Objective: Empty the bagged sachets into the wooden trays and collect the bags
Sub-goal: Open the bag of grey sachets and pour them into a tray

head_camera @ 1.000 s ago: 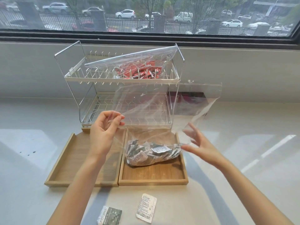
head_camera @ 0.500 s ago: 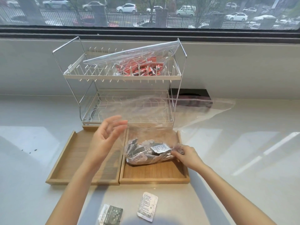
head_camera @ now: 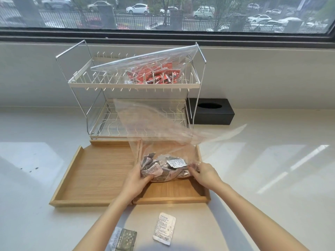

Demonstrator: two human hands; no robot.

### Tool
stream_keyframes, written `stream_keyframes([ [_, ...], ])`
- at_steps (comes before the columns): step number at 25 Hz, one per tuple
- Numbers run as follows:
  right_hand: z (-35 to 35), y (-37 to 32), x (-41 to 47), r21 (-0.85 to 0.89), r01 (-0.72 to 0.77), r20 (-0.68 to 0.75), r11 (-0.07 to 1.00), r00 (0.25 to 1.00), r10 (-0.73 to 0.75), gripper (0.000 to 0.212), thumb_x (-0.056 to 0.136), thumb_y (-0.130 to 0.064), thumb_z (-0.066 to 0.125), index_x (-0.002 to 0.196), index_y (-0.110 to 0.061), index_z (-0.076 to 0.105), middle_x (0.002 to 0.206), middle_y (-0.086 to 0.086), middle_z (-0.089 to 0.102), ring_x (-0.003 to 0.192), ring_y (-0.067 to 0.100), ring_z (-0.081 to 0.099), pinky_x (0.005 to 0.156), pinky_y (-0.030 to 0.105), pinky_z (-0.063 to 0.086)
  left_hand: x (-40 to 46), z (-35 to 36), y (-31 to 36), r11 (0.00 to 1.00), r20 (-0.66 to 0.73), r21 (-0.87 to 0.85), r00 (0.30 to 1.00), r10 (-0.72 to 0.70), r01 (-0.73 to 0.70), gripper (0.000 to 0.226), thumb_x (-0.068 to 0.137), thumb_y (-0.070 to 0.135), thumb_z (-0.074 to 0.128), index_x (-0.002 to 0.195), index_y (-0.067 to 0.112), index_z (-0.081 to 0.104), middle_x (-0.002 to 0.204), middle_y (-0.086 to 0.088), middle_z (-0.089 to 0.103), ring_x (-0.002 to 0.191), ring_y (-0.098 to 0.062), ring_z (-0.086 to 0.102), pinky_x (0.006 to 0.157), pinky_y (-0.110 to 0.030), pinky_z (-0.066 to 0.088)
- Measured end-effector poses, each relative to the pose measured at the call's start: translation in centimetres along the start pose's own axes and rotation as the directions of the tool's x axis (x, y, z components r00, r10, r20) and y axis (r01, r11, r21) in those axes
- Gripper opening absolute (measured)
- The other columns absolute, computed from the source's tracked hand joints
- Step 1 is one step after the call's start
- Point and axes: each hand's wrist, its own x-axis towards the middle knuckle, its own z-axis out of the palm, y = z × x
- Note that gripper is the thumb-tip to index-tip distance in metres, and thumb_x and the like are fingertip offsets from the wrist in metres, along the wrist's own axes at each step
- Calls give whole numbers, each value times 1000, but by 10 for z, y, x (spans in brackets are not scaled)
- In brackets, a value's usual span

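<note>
Bright daylight from the window [head_camera: 163, 13] glares on the counter [head_camera: 272, 160]; edges bend.

A windowsill work area in a home or small office is suggested. A pale glossy bench [head_camera: 272, 178] is set under a wide window [head_camera: 163, 13], through which a fenced street with parked cars [head_camera: 137, 8] is seen. A two-tier wire dish rack [head_camera: 134, 84] and a black tissue box [head_camera: 211, 111] are stood against the wall, pointing to a domestic setting.
</note>
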Motion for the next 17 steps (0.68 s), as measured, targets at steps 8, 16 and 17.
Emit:
stream_keyframes([
  [8,-13,9,-31,-114,160,139,980,980,-144,58,55,-66,49,97,-27,60,89,-4,58,95,16,49,87,28,33,-10,-6,6,968,9,-209,990,-141,140,30,72,25,72,97,19,58,95,-4,68,89,-20,63,84,-38,50],
  [16,-22,3,-46,308,92,-77,947,994,-72,19,81,-24,66,72,-35,53,69,-19,54,66,-8,53,62,6,38,-22,-23,27,835,130,-474,960,-248,280,41,79,38,60,110,13,51,100,-3,60,75,-13,56,76,-40,54],
  [17,-23,2,-47,337,95,-99,937,993,-66,13,81,-26,65,76,-31,55,73,-20,54,69,-9,53,64,8,38,-23,-26,29,807,197,-499,948,-251,318,43,76,43,58,110,17,49,106,-5,60,84,-17,59,84,-45,52],
])
